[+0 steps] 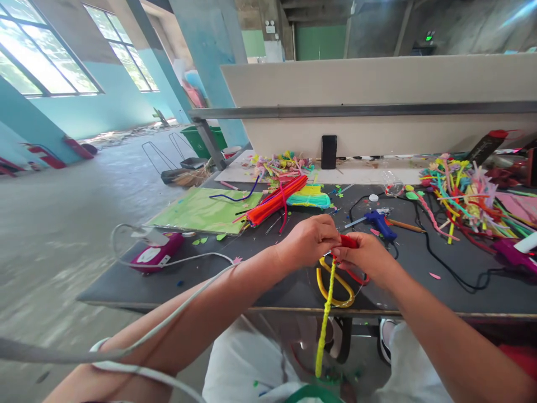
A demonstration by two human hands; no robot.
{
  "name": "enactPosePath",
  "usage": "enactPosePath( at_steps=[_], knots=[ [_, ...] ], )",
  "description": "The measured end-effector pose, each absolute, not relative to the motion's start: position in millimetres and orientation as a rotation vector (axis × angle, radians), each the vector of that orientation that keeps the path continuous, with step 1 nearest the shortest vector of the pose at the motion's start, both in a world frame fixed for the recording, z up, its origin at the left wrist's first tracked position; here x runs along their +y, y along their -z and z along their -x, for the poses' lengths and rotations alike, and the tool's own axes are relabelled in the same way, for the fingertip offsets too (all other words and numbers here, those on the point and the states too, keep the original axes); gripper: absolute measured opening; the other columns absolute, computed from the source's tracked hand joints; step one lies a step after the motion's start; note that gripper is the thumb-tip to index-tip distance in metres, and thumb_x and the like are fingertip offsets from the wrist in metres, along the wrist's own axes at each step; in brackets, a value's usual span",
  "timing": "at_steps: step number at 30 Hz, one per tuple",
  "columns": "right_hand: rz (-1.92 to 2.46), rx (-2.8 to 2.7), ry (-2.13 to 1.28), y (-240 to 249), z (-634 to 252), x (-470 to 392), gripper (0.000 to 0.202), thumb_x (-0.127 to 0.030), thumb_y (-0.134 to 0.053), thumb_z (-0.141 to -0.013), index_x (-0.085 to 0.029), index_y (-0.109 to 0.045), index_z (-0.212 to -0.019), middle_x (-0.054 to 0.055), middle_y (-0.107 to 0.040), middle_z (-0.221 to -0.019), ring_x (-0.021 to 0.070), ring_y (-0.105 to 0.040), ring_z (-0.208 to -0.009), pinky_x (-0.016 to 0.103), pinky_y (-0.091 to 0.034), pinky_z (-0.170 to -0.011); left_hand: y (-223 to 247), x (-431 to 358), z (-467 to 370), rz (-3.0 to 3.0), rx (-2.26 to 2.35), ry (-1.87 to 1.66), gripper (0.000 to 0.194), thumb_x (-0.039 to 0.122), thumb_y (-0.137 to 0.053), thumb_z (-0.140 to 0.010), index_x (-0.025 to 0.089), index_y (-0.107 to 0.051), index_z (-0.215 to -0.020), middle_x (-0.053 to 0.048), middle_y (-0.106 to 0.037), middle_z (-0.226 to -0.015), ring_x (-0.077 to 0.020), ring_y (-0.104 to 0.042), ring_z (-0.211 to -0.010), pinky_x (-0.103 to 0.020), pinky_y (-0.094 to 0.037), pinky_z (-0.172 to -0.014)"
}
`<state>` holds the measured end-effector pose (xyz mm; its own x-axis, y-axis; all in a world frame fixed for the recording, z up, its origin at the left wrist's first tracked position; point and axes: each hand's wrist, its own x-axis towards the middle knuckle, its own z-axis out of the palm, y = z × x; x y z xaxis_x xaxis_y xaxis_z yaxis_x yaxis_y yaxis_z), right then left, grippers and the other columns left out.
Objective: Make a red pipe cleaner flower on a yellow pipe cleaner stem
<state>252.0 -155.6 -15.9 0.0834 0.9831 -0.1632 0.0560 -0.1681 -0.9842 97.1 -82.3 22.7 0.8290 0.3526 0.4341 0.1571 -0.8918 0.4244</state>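
Near the table's front edge, both hands meet on a red fuzzy pipe-cleaner piece (349, 242). A twisted yellow pipe-cleaner stem (325, 324) hangs from it, past the edge. My left hand (314, 242) pinches at the left side of the red piece; its fingertips partly hide what they hold. My right hand (371, 258) is closed around the piece from the right, thumb near the top of the stem. Just behind the stem lies a yellow loop (347, 296), with a red curve beside it; these look like scissor handles, partly covered by my hands.
Beyond my hands lie a blue glue gun (380, 224), a bundle of red-orange pipe cleaners (277, 201) and a green sheet (201, 210). A purple power block (157, 254) with a white cable sits left; the cable crosses my left arm. Pipe-cleaner flowers (465, 193) pile up right. A phone (329, 152) stands behind.
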Motion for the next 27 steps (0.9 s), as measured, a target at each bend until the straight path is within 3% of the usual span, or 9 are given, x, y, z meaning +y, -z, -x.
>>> enactPosePath(
  at_steps=[6,14,20,27],
  knots=[
    [1.45,-1.099,-1.201,13.9,-252.9,-155.5,0.022,-0.033,-0.072,-0.068,-0.015,-0.064,-0.079,0.001,-0.066,-0.063,0.0099,-0.057,-0.049,0.021,-0.048,-0.048,-30.4,-80.6,-93.0,-2.571,0.557,-0.747,0.017,0.015,-0.051,-0.083,0.016,-0.068,-0.082,-0.004,-0.065,-0.081,-0.0136,-0.059,-0.081,-0.024,-0.046,-0.074],
    [1.486,-1.127,-1.141,9.4,-255.8,-157.3,0.023,-0.034,-0.07,-0.069,-0.015,-0.064,-0.082,0.002,-0.068,-0.062,0.0122,-0.059,-0.05,0.022,-0.046,-0.048,-36.0,-109.8,-68.0,-3.21,0.965,-0.449,0.015,0.022,-0.048,-0.087,0.017,-0.062,-0.087,-0.008,-0.062,-0.087,-0.0221,-0.055,-0.085,-0.036,-0.039,-0.076],
    [1.492,-1.18,-1.155,7.2,-256.5,-158.0,0.023,-0.036,-0.069,-0.071,-0.015,-0.064,-0.08,0.003,-0.068,-0.063,0.0125,-0.059,-0.051,0.023,-0.048,-0.051,-24.2,-97.7,-67.8,-3.125,0.969,-0.445,0.02,0.028,-0.045,-0.09,0.016,-0.06,-0.086,-0.006,-0.063,-0.074,-0.0194,-0.058,-0.073,-0.033,-0.038,-0.072],
    [1.447,-1.189,-1.261,6.6,-256.0,-160.9,0.025,-0.037,-0.072,-0.069,-0.015,-0.064,-0.078,0.002,-0.067,-0.062,0.0108,-0.057,-0.051,0.022,-0.047,-0.051,-17.5,-77.5,-55.8,-2.994,0.788,-0.602,0.018,0.024,-0.049,-0.086,0.018,-0.066,-0.083,-0.003,-0.067,-0.076,-0.017,-0.06,-0.076,-0.03,-0.038,-0.072]
  ],
)
